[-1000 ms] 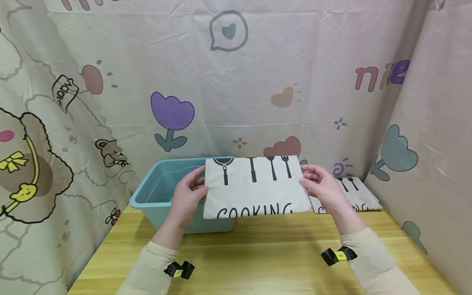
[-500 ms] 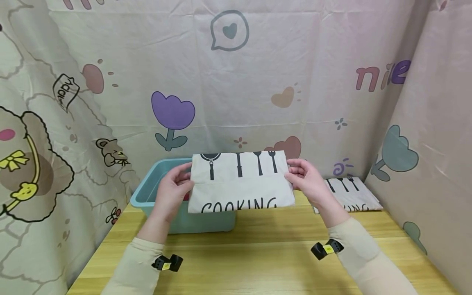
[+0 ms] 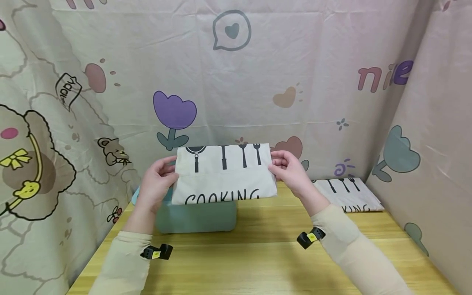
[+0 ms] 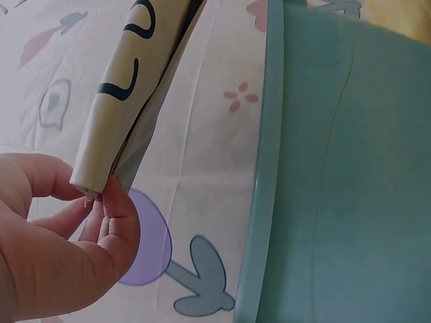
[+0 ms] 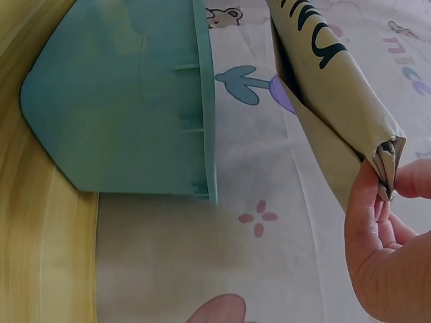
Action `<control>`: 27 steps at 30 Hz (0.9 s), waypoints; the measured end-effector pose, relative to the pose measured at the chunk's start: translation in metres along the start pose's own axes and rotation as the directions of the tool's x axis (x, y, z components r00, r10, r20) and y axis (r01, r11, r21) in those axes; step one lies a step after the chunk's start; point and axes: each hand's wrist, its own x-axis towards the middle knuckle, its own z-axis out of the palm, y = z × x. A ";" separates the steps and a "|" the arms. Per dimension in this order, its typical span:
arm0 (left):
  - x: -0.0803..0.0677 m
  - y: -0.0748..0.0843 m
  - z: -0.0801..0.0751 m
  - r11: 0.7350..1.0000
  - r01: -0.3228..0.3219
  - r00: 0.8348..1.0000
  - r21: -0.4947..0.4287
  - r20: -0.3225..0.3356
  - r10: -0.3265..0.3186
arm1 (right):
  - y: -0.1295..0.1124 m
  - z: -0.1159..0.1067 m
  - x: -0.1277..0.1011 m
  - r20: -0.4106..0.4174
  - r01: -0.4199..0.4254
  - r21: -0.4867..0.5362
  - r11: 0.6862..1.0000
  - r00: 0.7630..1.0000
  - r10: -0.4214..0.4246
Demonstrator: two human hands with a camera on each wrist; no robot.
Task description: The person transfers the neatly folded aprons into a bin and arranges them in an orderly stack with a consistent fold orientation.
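Two folded cloths printed with utensils and "COOKING" show: one [image 3: 225, 174] is held up in the air over the single teal bin [image 3: 195, 217] at the bench's [image 3: 258, 262] far left, the other [image 3: 346, 194] lies flat at the far right. The left hand [image 3: 156, 186] pinches the held cloth's left edge and the right hand [image 3: 289, 172] pinches its right edge. The bin's inside is mostly hidden by the cloth, so its contents cannot be told.
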 end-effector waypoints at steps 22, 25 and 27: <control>0.028 -0.007 -0.031 0.985 0.007 0.998 0.175 -0.069 0.005 | 0.000 0.049 0.029 -0.022 -0.016 0.071 0.997 1.000 0.018; 0.031 -0.009 -0.032 0.981 0.019 0.996 0.193 -0.084 -0.002 | 0.002 0.054 0.032 -0.031 -0.022 0.082 0.996 0.999 0.025; 0.033 -0.011 -0.032 0.978 0.033 0.995 0.205 -0.095 -0.013 | 0.004 0.057 0.034 -0.036 -0.028 0.092 0.995 0.999 0.032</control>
